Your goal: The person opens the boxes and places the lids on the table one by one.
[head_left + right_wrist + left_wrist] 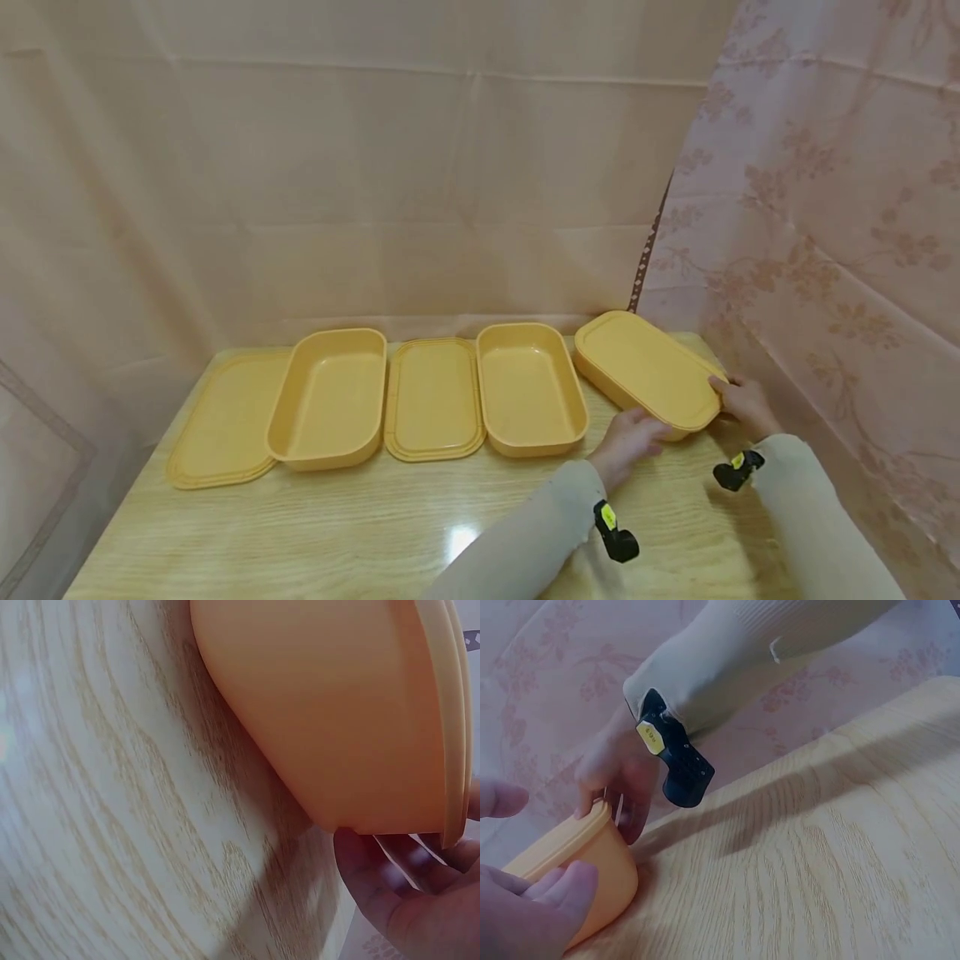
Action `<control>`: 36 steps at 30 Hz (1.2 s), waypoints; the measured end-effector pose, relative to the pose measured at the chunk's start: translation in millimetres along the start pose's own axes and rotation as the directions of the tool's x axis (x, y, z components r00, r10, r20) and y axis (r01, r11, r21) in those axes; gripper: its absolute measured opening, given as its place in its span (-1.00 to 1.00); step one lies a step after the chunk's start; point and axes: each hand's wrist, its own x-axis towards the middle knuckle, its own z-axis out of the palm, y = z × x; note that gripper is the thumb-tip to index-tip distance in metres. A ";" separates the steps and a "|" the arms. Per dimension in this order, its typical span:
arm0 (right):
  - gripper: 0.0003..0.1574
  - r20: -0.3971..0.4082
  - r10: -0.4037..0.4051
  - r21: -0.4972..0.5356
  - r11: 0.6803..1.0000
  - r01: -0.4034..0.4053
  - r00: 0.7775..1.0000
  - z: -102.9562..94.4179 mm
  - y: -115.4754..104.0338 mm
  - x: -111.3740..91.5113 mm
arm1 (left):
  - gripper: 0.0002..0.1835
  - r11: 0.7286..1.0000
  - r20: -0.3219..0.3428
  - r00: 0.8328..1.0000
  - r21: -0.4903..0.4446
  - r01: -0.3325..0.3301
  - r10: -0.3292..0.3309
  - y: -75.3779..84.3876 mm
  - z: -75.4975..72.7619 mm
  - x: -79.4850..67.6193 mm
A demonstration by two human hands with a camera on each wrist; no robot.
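A yellow rectangular food container with its lid on (648,367) sits at an angle at the table's right end. At its right corner, my right hand (746,404) grips it. In the right wrist view one fingertip (346,838) meets the lower edge of the container's wall (330,712), while other fingers reach up toward the lid rim. My left hand (630,442) is beside the near left side of this container, thumb and fingers spread apart. The left wrist view shows the left fingers (574,889) overlapping the wall, close under the lid rim.
To the left stand two uncovered yellow containers, one nearer (532,446) and one farther left (330,461). A smaller lid (437,400) lies between them, and a larger lid (225,417) lies partly behind the left one. Curtains hang behind and at the right of the wooden table (337,533).
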 end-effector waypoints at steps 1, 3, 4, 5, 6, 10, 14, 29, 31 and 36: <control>-0.13 0.001 0.004 0.004 1.000 -0.004 1.000 -0.1 0.3 0.3 | -0.61 1.000 0.004 1.000 -0.002 0.001 -0.001 -0.5 -0.6 0.4; -0.12 -0.004 0.013 0.010 1.000 -0.013 1.000 -0.3 0.8 0.6 | -0.62 1.000 0.015 1.000 -0.013 0.000 0.000 -1.8 -1.5 1.6; -0.11 -0.007 0.017 0.014 1.000 -0.017 1.000 -0.3 0.8 0.7 | -0.60 1.000 0.022 1.000 -0.014 -0.002 0.002 -2.3 -2.0 2.1; -0.11 -0.011 0.020 0.017 1.000 -0.019 1.000 -0.4 1.0 0.8 | -0.61 1.000 0.027 1.000 -0.021 -0.001 0.002 -2.6 -2.4 2.4; -0.11 -0.014 0.024 0.022 0.999 -0.024 1.000 -0.4 1.3 1.0 | -0.60 1.000 0.031 1.000 -0.022 -0.002 0.003 -2.8 -2.7 2.6; -0.11 -0.036 0.045 0.037 0.998 -0.044 0.998 0.3 1.3 -0.3 | -0.55 0.999 0.028 1.000 -0.032 0.001 0.000 -1.7 -2.9 1.5; -0.11 -0.060 0.055 0.068 0.996 -0.051 0.997 2.3 -0.3 -2.3 | -0.44 0.999 -0.004 1.000 -0.051 0.004 -0.004 0.0 -2.3 0.9; -0.12 -0.050 0.016 0.120 0.993 -0.010 0.999 4.8 -5.8 -13.2 | -0.41 0.995 -0.063 0.997 -0.085 -0.056 0.051 -3.0 -2.4 -0.4; -0.14 -0.047 0.006 0.118 0.993 0.000 0.999 5.1 -6.2 -13.8 | -0.41 0.994 -0.076 0.995 -0.079 -0.071 0.065 -2.7 -3.0 -1.5; -0.33 -0.040 -0.009 0.142 0.990 0.014 0.999 4.0 -5.7 -16.6 | -0.40 0.994 -0.091 0.994 -0.078 -0.075 0.068 -2.0 -3.6 -3.9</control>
